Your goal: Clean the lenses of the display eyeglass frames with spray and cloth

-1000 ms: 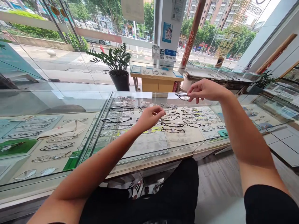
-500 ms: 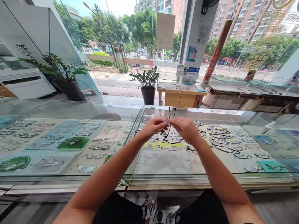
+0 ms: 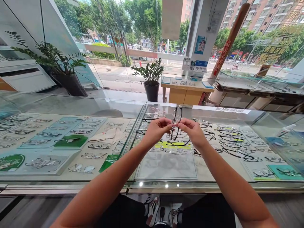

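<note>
A pair of thin dark-framed glasses [image 3: 177, 116] stands on end above the glass display counter [image 3: 166, 182]. My left hand [image 3: 155, 130] pinches it from the left and my right hand [image 3: 193, 131] pinches it from the right, fingertips almost meeting at the middle of the frame. Both hands hover over the counter's right case, above rows of glasses [image 3: 228, 142] laid out under the glass.
The left case holds more glasses [image 3: 42, 163] and a folded cloth [image 3: 106, 136] on green and blue pads. Potted plants [image 3: 149, 79] [image 3: 59, 72] stand beyond the counter. A small yellow table [image 3: 186, 91] and another glass counter [image 3: 256, 85] sit by the window. My legs and shoes [image 3: 163, 212] are below.
My right hand brought a pair of glasses from the counter's far right to the middle, where my left hand joined it. The frame now stands higher and more upright. The view shifted left.
</note>
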A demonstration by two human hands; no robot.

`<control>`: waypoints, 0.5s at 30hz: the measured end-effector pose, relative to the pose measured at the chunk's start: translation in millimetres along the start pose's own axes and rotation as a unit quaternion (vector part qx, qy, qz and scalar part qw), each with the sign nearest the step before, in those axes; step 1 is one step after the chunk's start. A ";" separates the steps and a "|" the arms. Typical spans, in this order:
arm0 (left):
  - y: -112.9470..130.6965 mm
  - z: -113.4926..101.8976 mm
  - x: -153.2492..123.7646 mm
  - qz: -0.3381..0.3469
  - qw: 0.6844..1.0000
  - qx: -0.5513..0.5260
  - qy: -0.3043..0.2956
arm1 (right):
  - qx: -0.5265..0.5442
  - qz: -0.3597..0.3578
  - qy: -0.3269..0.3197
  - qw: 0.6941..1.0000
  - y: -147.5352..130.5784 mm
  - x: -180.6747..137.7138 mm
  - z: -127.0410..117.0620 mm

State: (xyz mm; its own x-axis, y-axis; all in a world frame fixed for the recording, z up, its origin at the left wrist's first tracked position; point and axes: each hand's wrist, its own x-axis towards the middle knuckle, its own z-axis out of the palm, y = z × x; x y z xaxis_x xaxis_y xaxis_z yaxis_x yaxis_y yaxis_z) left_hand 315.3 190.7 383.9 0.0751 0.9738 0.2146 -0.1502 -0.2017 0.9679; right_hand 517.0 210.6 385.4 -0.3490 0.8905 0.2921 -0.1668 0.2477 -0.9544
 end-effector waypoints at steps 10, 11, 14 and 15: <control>-2.1 -23.0 18.1 0.069 0.997 0.025 0.029 | 0.092 0.073 -0.056 0.992 -8.0 7.2 -17.7; -3.4 -26.8 20.9 0.077 0.996 0.030 0.043 | 0.091 0.076 -0.070 0.990 -9.5 7.7 -20.6; -5.4 -37.5 28.1 0.108 0.988 0.064 0.090 | 0.083 0.081 -0.118 0.986 -12.2 8.6 -28.5; -5.4 -40.3 29.9 0.117 0.985 0.076 0.102 | 0.079 0.081 -0.133 0.985 -12.5 8.8 -30.3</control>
State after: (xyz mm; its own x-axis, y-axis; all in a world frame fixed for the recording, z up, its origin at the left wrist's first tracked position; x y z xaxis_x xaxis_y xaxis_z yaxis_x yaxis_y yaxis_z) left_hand 278.7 225.1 379.8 -0.1452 0.8965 0.4185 0.0110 -0.4215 0.9068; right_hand 544.0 226.9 398.0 -0.6093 0.7761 0.1626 -0.2236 0.0286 -0.9743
